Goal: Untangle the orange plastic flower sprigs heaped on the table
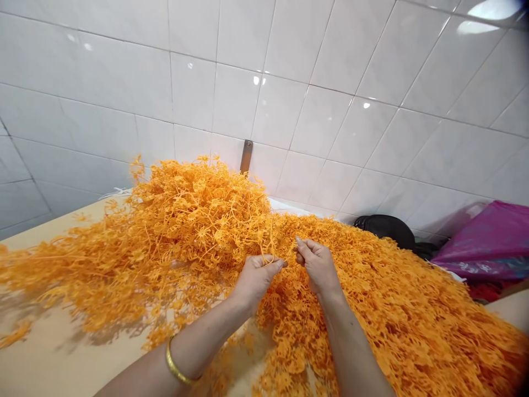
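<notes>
Orange plastic artificial flower sprigs lie heaped in a pile [198, 220] at the left and a broader pile [397, 298] at the right. Over the place where the piles meet, my left hand [256, 278] is closed in a pinch on a thin orange sprig [268, 242], whose stem rises above the fingers. My right hand [316, 262] is just to its right, thumb and forefinger pressed together. Whatever is between those right fingertips is too small to make out. A gold bangle [176, 361] circles my left wrist.
A pale yellow tabletop [53, 353] shows at the lower left. White tiled wall [231, 99] stands behind, with a brown metal strip [246, 157] against it. At the right are a black rounded case [386, 230] and a purple bag [487, 240].
</notes>
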`<state>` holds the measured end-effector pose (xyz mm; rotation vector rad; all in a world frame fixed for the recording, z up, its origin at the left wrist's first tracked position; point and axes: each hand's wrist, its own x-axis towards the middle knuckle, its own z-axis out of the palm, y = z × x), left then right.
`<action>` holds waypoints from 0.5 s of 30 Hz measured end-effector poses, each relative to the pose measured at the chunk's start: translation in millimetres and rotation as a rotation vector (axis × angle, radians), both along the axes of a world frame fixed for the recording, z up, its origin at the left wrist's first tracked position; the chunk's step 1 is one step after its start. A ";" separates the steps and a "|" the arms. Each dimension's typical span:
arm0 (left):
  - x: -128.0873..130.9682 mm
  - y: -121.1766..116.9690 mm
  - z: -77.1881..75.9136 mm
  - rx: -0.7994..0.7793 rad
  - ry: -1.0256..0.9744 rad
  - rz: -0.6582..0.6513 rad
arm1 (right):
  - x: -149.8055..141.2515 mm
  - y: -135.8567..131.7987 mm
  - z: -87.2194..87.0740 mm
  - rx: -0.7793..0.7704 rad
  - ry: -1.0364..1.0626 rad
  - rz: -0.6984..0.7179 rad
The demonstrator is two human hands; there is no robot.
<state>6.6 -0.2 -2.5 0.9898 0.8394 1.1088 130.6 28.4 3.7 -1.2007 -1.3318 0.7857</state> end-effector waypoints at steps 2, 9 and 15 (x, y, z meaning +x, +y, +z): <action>-0.9 0.0 2.1 0.001 0.001 0.017 | 0.0 -0.2 0.6 0.070 -0.094 -0.095; -3.0 1.7 -6.4 -0.072 0.063 0.039 | 69.7 5.1 9.8 0.160 -0.120 -0.592; 2.9 2.3 -17.6 -0.138 0.060 -0.026 | 50.0 1.9 13.9 -0.067 -0.070 -0.010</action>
